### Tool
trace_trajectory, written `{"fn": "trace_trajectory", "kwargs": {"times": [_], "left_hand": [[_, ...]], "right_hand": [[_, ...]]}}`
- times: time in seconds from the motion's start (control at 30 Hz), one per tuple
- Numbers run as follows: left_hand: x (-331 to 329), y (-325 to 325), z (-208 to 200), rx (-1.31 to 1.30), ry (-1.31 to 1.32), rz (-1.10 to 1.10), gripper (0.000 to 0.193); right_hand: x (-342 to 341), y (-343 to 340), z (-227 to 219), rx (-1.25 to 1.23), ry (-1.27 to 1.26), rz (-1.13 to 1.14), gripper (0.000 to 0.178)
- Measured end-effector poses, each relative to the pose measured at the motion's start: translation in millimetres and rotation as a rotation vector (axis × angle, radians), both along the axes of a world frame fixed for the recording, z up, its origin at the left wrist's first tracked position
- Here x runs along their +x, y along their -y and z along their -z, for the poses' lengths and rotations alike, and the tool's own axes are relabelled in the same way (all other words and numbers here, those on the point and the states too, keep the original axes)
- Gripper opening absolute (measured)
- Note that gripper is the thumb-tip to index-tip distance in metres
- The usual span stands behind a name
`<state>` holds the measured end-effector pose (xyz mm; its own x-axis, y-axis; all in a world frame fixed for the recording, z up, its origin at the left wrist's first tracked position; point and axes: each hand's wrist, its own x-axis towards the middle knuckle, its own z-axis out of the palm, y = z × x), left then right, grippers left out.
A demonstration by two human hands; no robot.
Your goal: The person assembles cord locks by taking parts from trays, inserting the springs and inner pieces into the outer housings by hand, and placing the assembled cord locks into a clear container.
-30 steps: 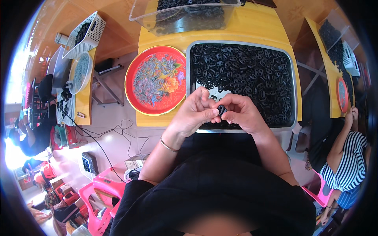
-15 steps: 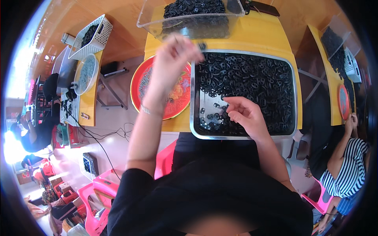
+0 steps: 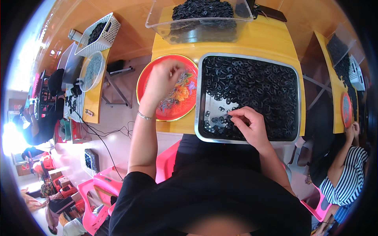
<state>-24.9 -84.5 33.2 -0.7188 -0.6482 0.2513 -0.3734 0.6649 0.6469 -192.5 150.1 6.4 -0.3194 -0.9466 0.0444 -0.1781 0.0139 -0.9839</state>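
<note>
Yellow worktop (image 3: 271,35), upper centre of the frame, viewed from above. Set upon it, largest first: metal tray (image 3: 214,105), rectangular, right of centre, filled with two-holed black pieces (image 3: 252,90) except for a mostly bare patch toward its lower left; clear plastic bin (image 3: 165,34), top centre, holding a further heap of black pieces; red round tray (image 3: 182,111), flower-printed, just left of the metal tray. Left hand (image 3: 162,80), blurred, above the red round tray, fingers curled inward; grasping or empty, cannot tell. Right hand (image 3: 254,128), over the lower middle of the metal tray, thumb and forefinger slightly parted beside the bare patch; contact with a piece, cannot tell. Smallest: slender grey pieces (image 3: 163,104), strewn across the red round tray.

Possible faults, as judged: grey pieces swept over the rim by a careless brush of the left hand; a black piece dropped through a loose fingertip pinch; several lifted at once owing to crowding.

Counts: central worktop, one; metal tray, one; clear plastic bin, one; red round tray, one; wearer's hands, two; black and grey pieces, too many and too overlapped to count.
</note>
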Motion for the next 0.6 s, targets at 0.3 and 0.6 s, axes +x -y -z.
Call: {"fn": "trace_trajectory", "kwargs": {"times": [0.3,0.6], "left_hand": [[25,-23,29,-0.113,0.158,-0.119,0.015],[31,-25,23,-0.061,0.222,-0.076,0.01]], "right_hand": [[6,1,-2,-0.034,-0.11,-0.016,0.014],[6,2,0,-0.039,-0.155,-0.027,0.015]]}}
